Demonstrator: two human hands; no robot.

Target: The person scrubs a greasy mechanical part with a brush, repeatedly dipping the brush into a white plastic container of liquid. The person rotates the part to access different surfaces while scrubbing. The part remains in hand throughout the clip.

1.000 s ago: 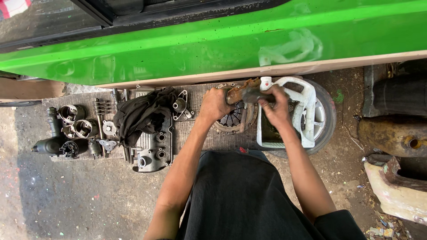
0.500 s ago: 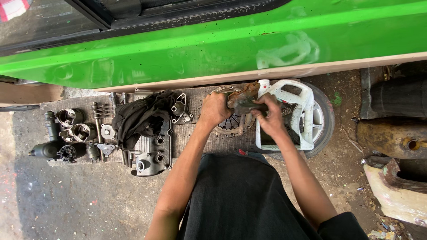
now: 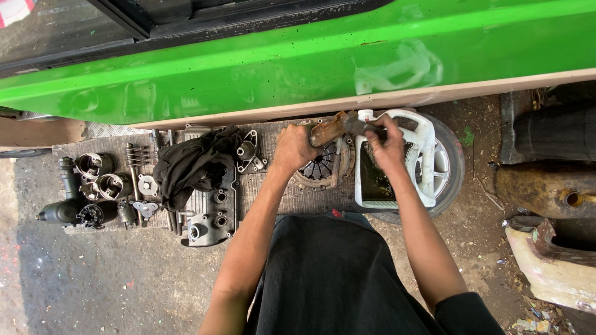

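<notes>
My left hand (image 3: 293,147) grips a rusty brown metal part (image 3: 328,128) and holds it above a round clutch disc (image 3: 323,166). My right hand (image 3: 386,146) is closed on a dark tool (image 3: 363,127) whose tip rests against the right end of the rusty part. Just below my right hand sits a cut-open white plastic jug (image 3: 422,161) with dark liquid inside. The jug rests on a silver car wheel (image 3: 448,166) lying flat.
A green car body (image 3: 298,62) runs across the top. On a mat to the left lie a black rag (image 3: 195,162), a grey engine cover (image 3: 211,217), pistons (image 3: 102,177) and several small engine parts. Rusty metal pieces (image 3: 546,186) lie at right. Ground is grey concrete and dirt.
Both hands have stayed at the rusty part above the clutch disc, with small shifts of the tool against it. The view has drifted slightly.
</notes>
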